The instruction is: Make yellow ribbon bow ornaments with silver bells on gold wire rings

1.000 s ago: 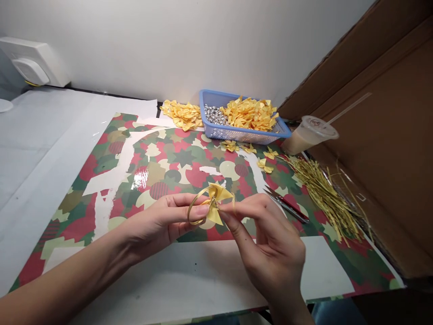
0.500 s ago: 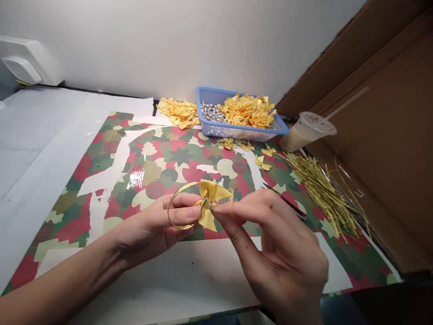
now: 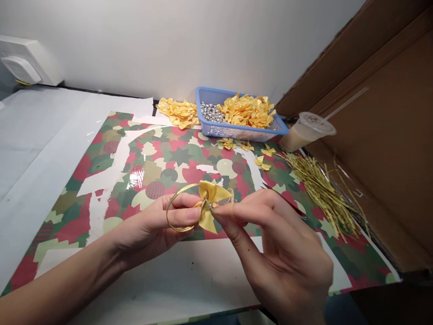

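Note:
A small yellow ribbon bow (image 3: 210,204) is held between my two hands above the patterned paper. My left hand (image 3: 158,223) pinches the bow's left side, with a loop of gold wire (image 3: 176,211) curving round its fingers. My right hand (image 3: 280,253) pinches the bow's knot from the right, and the gold wire's other end wraps near its fingertips. Both hands are closed on the bow.
A blue basket (image 3: 237,132) at the back holds yellow bows and silver beads. More bows (image 3: 179,113) lie heaped to its left. Gold wire ties (image 3: 318,189) lie in a bundle at the right, beside a lidded drink cup (image 3: 306,131) and a cardboard wall (image 3: 389,135).
The wire loop at my left hand has grown wider and shifted left. My right hand has dropped a little nearer the camera. The bow stays between both hands.

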The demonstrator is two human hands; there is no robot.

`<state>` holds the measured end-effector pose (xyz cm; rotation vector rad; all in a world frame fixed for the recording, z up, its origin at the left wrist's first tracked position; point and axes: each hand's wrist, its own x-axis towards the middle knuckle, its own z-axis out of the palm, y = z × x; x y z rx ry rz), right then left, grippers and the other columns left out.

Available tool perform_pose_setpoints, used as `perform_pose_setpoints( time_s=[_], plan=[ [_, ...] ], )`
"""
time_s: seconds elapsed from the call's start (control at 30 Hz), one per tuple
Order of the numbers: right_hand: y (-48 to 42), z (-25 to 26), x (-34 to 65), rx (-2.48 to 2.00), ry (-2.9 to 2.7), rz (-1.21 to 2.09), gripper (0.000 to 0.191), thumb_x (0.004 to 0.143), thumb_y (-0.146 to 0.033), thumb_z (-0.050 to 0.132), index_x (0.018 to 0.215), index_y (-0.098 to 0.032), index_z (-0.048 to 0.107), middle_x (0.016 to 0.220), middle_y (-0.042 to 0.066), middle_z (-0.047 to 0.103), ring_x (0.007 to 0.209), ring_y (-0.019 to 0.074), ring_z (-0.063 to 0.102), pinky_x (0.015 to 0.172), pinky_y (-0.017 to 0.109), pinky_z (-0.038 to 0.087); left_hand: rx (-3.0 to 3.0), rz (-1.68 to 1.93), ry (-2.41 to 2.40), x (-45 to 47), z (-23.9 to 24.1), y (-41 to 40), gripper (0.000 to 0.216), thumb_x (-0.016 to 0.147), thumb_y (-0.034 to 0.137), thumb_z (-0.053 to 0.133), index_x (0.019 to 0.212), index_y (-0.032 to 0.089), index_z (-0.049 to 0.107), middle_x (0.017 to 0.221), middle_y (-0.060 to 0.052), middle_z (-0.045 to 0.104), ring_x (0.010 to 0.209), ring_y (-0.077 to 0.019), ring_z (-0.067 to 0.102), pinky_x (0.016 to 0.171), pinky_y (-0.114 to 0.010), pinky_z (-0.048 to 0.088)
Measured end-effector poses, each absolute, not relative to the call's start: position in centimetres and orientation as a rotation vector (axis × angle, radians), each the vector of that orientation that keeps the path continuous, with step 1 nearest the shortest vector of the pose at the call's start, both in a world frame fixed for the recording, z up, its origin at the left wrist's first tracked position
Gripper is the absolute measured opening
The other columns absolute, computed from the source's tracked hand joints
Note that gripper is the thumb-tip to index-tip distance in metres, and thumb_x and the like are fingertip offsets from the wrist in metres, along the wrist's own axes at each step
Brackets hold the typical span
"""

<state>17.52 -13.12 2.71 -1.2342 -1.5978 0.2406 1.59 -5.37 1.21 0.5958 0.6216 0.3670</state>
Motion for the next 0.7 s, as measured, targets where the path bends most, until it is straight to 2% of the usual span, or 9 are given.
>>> perform_pose_setpoints(
  time_s=[0.33, 0.7],
  plan=[
    [-13.30, 3.04, 17.44, -1.290, -1.620, 0.226, 0.021, 0.083, -0.002, 0.060, 0.090, -0.022, 0.064, 0.074, -0.001, 0.057, 0.061, 0.0097, 0.055, 0.055, 0.023, 0.047, 0.639, 0.379, 0.608, 1.62, 1.39, -5.32, 0.023, 0.061, 0.037, 0.085, 0.069, 0.019, 0.074, 0.070, 0.003, 0.060, 0.066, -0.0072, 0.049, 0.064, -0.013, 0.041],
    [-12.92, 2.55, 17.49, -1.200, -1.525, 0.406, 0.019, 0.083, -0.002, 0.062, 0.088, -0.020, 0.065, 0.075, -0.002, 0.056, 0.067, 0.0082, 0.055, 0.058, 0.020, 0.046, 0.635, 0.383, 0.531, 1.37, 0.92, -5.45, 0.020, 0.064, 0.034, 0.084, 0.072, 0.018, 0.074, 0.072, 0.003, 0.059, 0.067, -0.0064, 0.048, 0.065, -0.012, 0.042]
  ],
)
